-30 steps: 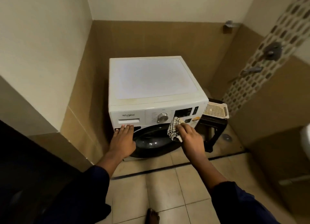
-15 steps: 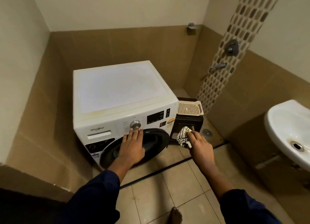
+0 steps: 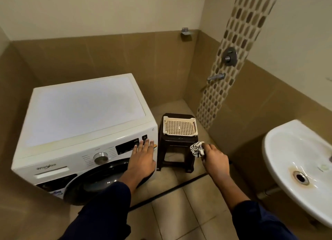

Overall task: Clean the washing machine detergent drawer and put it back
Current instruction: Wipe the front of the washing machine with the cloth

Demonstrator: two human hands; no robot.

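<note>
A white front-loading washing machine (image 3: 80, 112) stands in the corner. Its detergent drawer (image 3: 52, 172) sits closed in the front panel at the left. My left hand (image 3: 142, 156) lies flat with straight fingers over the right end of the control panel, by the display. My right hand (image 3: 214, 159) grips a bunched black-and-white checked cloth (image 3: 197, 149), held in the air in front of a dark stool (image 3: 177, 150).
A cream perforated tray (image 3: 180, 127) lies on the dark stool right of the machine. A white washbasin (image 3: 296, 164) juts out at the right. Shower fittings (image 3: 229, 56) are on the tiled far wall. Tiled floor (image 3: 179, 209) stretches below.
My view swung right. My left hand slid from the drawer's lower edge across the dial to the panel's right end. My right hand carried the cloth off the machine front toward the stool.
</note>
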